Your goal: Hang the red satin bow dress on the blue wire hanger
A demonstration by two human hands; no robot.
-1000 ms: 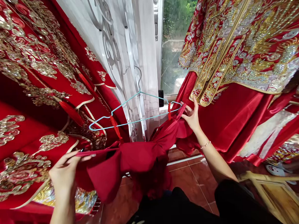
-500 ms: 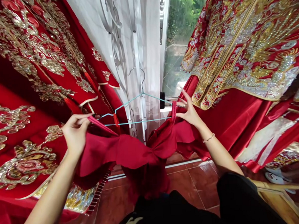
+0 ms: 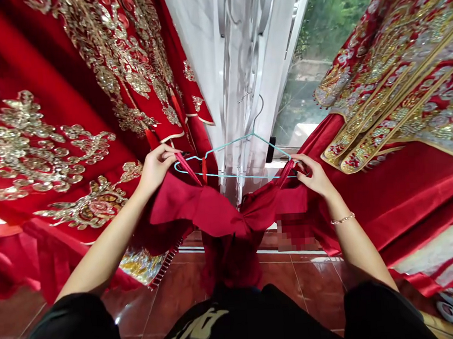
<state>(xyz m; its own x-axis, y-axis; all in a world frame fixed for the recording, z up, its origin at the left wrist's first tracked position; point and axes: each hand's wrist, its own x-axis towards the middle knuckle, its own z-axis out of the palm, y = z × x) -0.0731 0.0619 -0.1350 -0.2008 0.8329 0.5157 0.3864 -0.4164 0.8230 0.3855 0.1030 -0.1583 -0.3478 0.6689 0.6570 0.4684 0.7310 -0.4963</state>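
Left hand (image 3: pixel 155 169), right hand (image 3: pixel 313 174) pinch red straps (image 3: pixel 188 169) — beside a wire hanger (image 3: pixel 230 175).

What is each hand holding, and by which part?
The left hand holds a dark red satin garment by one narrow strap, and the right hand holds it by the other narrow strap.

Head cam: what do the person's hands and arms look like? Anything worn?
The left hand and right hand are bare: no gloves, no sleeves on the forearms. A thin gold-coloured bracelet circles the right wrist; the left wrist has none.
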